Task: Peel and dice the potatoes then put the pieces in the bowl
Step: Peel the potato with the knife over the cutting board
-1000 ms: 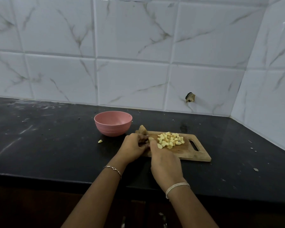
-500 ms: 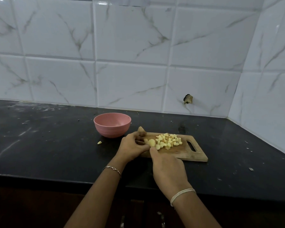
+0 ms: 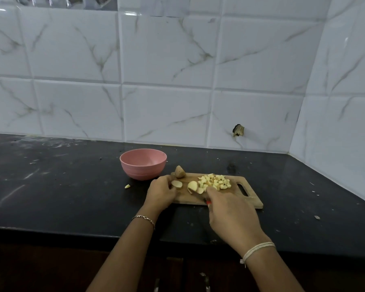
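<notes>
Where the white marbled wall tiles (image 3: pixel 167 114) met it, the black countertop (image 3: pixel 72 197) ran across the view. The wooden cutting board (image 3: pixel 249 199) lay flat on the countertop, its handle slot at the 3 o'clock end. The pink bowl (image 3: pixel 143 164) stood upright on the countertop at 10 o'clock from the board, just beside its corner; the visible inner wall of the bowl showed bare pink.

The right hand (image 3: pixel 230 211) rested over the 6 o'clock edge of the board, fingers curled round a knife (image 3: pixel 208 202); only a red part of the handle and a dark sliver showed. The left hand (image 3: pixel 161 193) lay at the 9 o'clock end of the board, fingers and thumb curled round a potato slice (image 3: pixel 176 183) with skin on its rim.

The diced potato pile (image 3: pixel 216 182) sat on the board at 12 o'clock from the right hand. A pale potato half (image 3: pixel 192 186) lay on the board between the slice and the pile. An unpeeled potato chunk (image 3: pixel 179 172) sat at the 11 o'clock corner of the board. One stray piece (image 3: pixel 127 186) lay on the countertop at 7 o'clock from the bowl.
</notes>
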Available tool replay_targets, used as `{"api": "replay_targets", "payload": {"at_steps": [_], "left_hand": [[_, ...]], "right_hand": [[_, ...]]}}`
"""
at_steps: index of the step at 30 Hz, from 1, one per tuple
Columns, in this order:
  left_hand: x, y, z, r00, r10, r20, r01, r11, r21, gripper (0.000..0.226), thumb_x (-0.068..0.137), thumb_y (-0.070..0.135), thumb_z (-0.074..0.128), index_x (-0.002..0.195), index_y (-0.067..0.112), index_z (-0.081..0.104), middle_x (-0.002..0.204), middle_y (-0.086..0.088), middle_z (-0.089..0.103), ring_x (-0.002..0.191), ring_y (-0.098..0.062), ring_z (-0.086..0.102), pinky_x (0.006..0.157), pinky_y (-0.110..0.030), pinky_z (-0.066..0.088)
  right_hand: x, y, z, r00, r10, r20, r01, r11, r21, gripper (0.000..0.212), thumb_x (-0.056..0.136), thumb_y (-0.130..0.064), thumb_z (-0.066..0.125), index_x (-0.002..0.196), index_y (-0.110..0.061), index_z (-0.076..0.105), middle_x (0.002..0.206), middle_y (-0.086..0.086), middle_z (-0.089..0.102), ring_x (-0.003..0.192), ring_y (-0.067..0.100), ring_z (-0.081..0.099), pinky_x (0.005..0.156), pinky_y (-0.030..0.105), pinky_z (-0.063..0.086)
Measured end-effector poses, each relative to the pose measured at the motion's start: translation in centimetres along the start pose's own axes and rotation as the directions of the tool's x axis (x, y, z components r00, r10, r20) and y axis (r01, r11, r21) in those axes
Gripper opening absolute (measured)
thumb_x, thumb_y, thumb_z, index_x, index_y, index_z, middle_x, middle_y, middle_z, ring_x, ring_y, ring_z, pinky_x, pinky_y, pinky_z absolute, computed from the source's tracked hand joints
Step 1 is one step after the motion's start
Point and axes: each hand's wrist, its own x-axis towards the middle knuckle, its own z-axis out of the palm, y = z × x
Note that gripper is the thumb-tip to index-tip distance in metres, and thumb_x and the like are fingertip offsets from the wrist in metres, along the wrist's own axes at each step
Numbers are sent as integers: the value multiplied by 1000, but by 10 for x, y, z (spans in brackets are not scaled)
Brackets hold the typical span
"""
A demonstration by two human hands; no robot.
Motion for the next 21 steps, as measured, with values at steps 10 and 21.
{"api": "replay_targets", "payload": {"at_steps": [10,21], "left_hand": [[-2,11,7,982,189,-3,-185,963,199,46,81,46,64,126,33,62,124,8,59,120,-19,45,99,-39,34],[8,18,18,962,232,146,-268,912,310,49,86,62,57,131,42,56,125,9,59,125,-18,39,92,-36,24]], "right_hand": [[19,31,32,948,178,-266,-130,974,186,23,101,-29,45,124,-29,46,81,-11,55,59,2,49,45,16,27],[28,38,53,921,137,-366,-75,981,178,20,99,-28,49,119,-23,51,79,-7,60,63,7,54,55,24,50]]}}
